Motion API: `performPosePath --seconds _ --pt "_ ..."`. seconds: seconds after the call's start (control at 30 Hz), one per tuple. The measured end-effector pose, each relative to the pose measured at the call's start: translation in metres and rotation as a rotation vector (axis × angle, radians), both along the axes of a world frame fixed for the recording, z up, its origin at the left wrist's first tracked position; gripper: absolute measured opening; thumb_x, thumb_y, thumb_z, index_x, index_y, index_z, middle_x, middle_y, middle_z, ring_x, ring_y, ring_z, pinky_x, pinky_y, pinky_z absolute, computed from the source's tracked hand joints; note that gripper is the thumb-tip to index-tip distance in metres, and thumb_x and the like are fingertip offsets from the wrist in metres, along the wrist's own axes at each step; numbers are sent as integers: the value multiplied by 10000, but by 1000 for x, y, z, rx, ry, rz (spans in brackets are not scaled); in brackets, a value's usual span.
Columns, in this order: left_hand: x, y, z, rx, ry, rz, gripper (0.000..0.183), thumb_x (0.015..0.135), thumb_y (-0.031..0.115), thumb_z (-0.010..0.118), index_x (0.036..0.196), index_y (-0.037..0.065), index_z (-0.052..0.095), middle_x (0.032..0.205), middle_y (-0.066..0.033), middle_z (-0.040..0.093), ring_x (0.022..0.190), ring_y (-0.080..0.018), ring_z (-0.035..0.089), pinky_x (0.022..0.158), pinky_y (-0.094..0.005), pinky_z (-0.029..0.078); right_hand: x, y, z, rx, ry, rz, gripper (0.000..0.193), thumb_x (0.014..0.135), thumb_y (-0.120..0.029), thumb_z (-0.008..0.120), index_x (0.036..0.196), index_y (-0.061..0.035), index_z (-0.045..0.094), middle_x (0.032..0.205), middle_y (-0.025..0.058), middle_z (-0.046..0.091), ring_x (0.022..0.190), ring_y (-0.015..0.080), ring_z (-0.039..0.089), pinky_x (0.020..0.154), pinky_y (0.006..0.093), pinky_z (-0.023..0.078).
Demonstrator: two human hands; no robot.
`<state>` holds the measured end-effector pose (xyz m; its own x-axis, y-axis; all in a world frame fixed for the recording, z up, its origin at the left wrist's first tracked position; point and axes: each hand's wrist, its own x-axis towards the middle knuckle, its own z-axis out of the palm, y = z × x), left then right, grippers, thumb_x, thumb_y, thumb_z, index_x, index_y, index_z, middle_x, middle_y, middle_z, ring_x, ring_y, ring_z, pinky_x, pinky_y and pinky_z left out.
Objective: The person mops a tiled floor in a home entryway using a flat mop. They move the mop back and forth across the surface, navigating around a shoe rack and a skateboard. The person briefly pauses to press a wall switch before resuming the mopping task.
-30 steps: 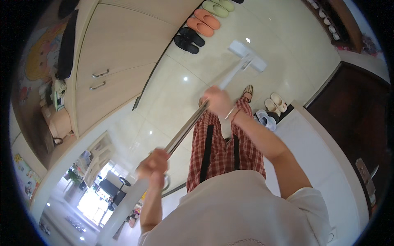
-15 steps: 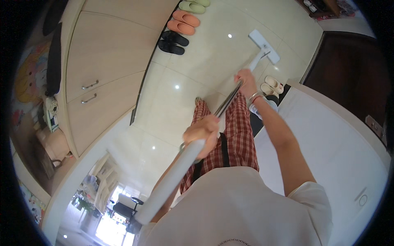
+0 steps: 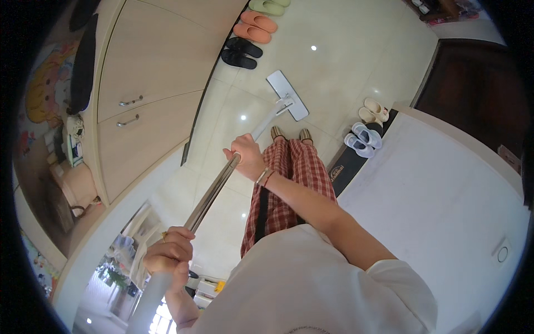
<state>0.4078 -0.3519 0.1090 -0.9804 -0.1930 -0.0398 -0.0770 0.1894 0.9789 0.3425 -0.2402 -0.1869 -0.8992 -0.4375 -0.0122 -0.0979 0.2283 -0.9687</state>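
Note:
A flat mop (image 3: 214,195) with a white and metal pole slants across the view from lower left to upper middle. Its white rectangular head (image 3: 287,96) lies on the pale tiled floor just ahead of my feet. My left hand (image 3: 170,251) is wrapped round the thick white upper part of the pole, at the lower left. Farther down, my right hand (image 3: 245,155) is closed round the pole where metal meets white. Bracelets circle my right wrist.
Black slippers (image 3: 241,53), orange clogs (image 3: 255,26) and green ones (image 3: 269,6) line the beige cabinet (image 3: 153,61) on the left. White shoes (image 3: 363,139) and cream clogs (image 3: 373,111) stand beside a dark mat (image 3: 340,168) and white cabinet (image 3: 428,206) on the right.
The mop head has swept from the far right toward the left and nearer my feet. Both hands have shifted left with the pole, keeping their grip.

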Motion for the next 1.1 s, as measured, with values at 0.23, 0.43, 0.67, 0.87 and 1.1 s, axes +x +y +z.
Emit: performPosePath --seconds 0.23,0.43,0.67,0.87,1.1 --pt "-18 32 -37 202 87 -46 336 836 155 711 659 96 431 543 -10 467 529 -189 485 677 -443 461 -55 64 -13 178 -14 273 158 789 -147 688 685 -79 590 735 70 587 836 279 558 690 378 480" --pt "-72 109 -172 287 293 -28 267 827 -52 605 666 67 429 737 -102 566 675 -237 543 826 -477 470 -172 172 -114 261 263 155 120 692 -5 631 672 -86 545 719 100 558 759 313 536 687 400 449" --pt "-31 92 -157 -12 28 86 49 820 -59 598 865 -42 608 883 -147 654 725 -242 606 729 -313 522 -153 142 -116 206 293 150 120 690 0 605 660 -101 549 693 75 557 748 296 553 667 394 450" --pt "79 63 -17 -51 -325 367 324 848 76 635 571 72 466 597 -42 527 602 -237 570 761 -430 490 10 61 -12 166 -8 359 55 736 -143 651 689 -154 624 757 22 617 884 239 579 668 399 476" --pt "87 60 -6 98 43 308 375 876 189 697 634 92 428 554 -17 488 518 -194 502 698 -444 463 28 50 5 230 4 703 143 820 -207 635 722 -103 623 762 44 626 897 232 580 686 390 522"
